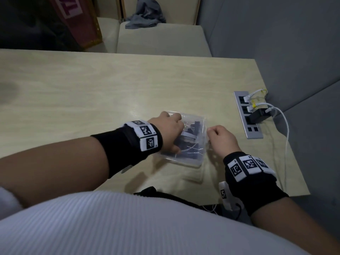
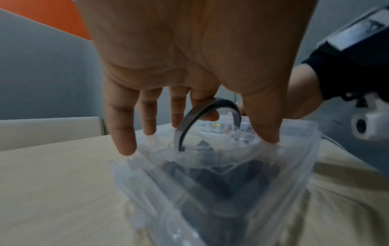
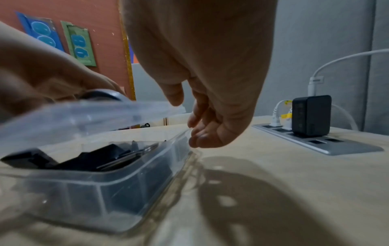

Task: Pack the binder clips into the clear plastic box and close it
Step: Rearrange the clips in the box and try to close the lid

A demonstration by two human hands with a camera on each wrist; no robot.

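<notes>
The clear plastic box [image 1: 184, 161] lies on the table in front of me, with several black binder clips [image 1: 196, 124] inside. My left hand [image 1: 168, 127] is spread over its lid [image 3: 73, 116], fingertips [image 2: 124, 146] straight and pressing down. The lid is tilted, with a gap above the base [image 3: 84, 196] on the right side. In the left wrist view a curved grey metal loop [image 2: 189, 119] stands beside the index finger. My right hand [image 1: 219, 138] is at the box's right rim, fingers [image 3: 197, 141] curled against the plastic edge. The binder clips [image 3: 94, 159] show through the gap.
A silver power strip [image 1: 247, 126] is set into the table [image 1: 92, 85] to the right, holding a black charger [image 1: 259, 116] and white cables [image 1: 284, 126]. The table's right edge is close. A chair with a grey cloth [image 1: 145, 15] stands beyond the far edge.
</notes>
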